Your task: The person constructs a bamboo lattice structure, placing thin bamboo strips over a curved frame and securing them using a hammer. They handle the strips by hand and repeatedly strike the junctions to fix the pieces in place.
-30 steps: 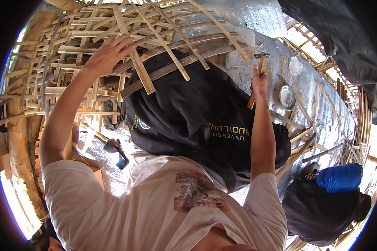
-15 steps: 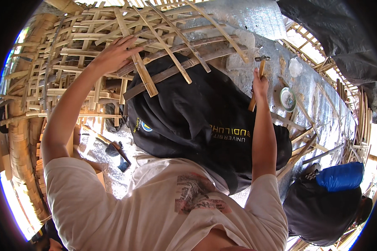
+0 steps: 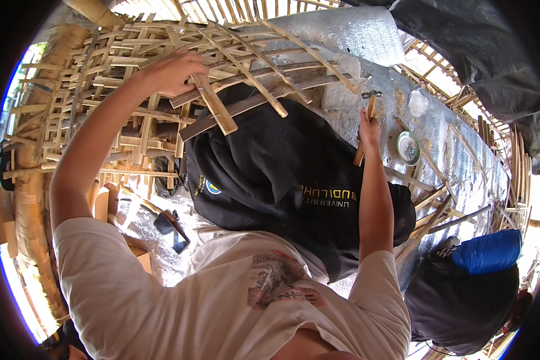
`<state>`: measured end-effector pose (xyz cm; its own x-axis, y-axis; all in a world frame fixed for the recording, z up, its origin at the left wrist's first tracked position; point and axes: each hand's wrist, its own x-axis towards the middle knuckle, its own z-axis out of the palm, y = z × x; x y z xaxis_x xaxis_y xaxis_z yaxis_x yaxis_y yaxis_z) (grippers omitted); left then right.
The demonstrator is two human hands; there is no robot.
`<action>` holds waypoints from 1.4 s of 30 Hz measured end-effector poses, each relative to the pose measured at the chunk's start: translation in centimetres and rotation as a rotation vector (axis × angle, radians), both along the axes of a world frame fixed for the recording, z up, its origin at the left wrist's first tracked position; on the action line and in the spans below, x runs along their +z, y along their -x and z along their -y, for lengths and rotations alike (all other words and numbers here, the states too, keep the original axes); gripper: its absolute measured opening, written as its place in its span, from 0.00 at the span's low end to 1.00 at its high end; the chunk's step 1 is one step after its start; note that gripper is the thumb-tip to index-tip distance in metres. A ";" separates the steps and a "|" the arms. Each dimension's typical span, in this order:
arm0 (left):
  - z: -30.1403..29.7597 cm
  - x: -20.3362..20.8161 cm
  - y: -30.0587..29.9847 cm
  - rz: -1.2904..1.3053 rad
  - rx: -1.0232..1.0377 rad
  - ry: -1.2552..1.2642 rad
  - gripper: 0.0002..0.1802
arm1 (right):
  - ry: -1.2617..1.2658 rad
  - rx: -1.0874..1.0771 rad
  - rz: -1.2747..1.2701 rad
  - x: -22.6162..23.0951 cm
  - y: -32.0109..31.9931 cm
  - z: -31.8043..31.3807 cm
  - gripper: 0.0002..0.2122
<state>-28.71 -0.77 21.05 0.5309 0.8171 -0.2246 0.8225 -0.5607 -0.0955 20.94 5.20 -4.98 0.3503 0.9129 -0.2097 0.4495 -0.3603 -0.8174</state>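
Note:
A woven lattice of split bamboo slats (image 3: 156, 114) rests partly across my lap, over a black cloth (image 3: 270, 159) with yellow lettering. On its near part, my left hand (image 3: 175, 71) bends its fingers over a wide bamboo slat (image 3: 215, 106), with the thumb below them. Several slat ends stick out loosely toward the right. Off to the right, my right hand (image 3: 369, 128) grips a hammer (image 3: 372, 108) by its wooden handle, metal head up. The hammer is apart from the lattice.
Silvery sheeting (image 3: 342, 30) covers the ground ahead, with a round bowl (image 3: 408, 148) and a white lump (image 3: 419, 103) on it. Loose bamboo strips (image 3: 432, 207) lie at right, near a blue bundle (image 3: 487, 252) on dark fabric. A thick bamboo post (image 3: 33, 222) stands left.
My left hand has drawn its fingers closer together over the slat. The lattice's loose ends have shifted slightly to the right. My right hand with the hammer has sunk a little.

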 end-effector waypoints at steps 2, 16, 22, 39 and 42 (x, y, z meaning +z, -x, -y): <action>-0.6 2.3 -1.5 0.006 -0.004 0.031 0.19 | 0.001 -0.016 -0.040 0.9 0.1 0.2 0.27; -7.4 15.7 -8.7 0.203 0.102 0.298 0.25 | -0.057 -0.102 -0.163 1.5 -2.1 -0.4 0.32; -5.5 26.6 -11.8 0.401 0.387 0.475 0.23 | -0.104 -0.154 -0.250 1.7 -2.3 -1.1 0.29; -0.4 24.7 -3.7 0.759 0.797 0.782 0.20 | -0.108 -0.149 -0.173 2.6 -1.4 -1.1 0.32; -1.2 22.4 -1.9 0.686 0.861 0.814 0.21 | -0.079 -0.127 -0.152 2.2 -1.2 -0.9 0.32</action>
<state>-26.82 0.41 43.50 0.1250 0.7068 -0.6963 0.6848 0.4463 0.5760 22.16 6.08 -2.79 0.4333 0.8790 -0.1988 0.2736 -0.3385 -0.9003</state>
